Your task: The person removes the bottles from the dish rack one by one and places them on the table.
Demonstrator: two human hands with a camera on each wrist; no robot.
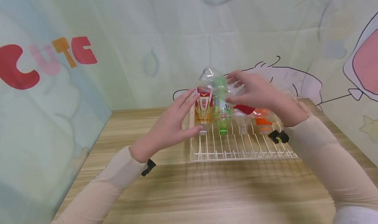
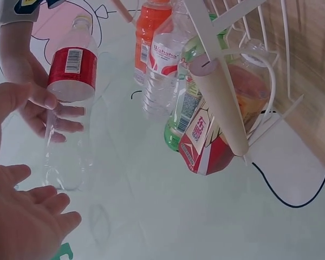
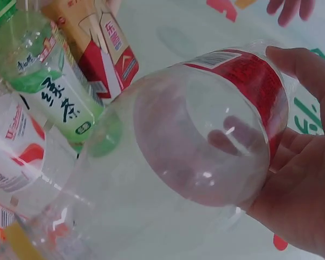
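My right hand (image 1: 260,91) grips a clear plastic bottle (image 3: 244,86) with a red label, held above the rack. Its thumb and fingers curl round the bottle at the label in the right wrist view. The bottle's clear base (image 1: 209,73) points up and left in the head view. My left hand (image 1: 174,122) is held out with spread fingers, near the bottle's base and holding nothing. In the left wrist view, the left fingers (image 2: 46,203) are close to the clear end of the bottle, and the right hand (image 2: 40,105) shows beyond.
A white wire rack (image 1: 230,159) stands on the wooden table (image 1: 153,191). It holds a red-and-gold labelled bottle (image 1: 203,107), a green tea bottle (image 1: 222,117), a clear bottle (image 2: 165,57) with a white-and-red label, and an orange bottle (image 1: 263,121). A printed curtain (image 1: 141,53) hangs behind.
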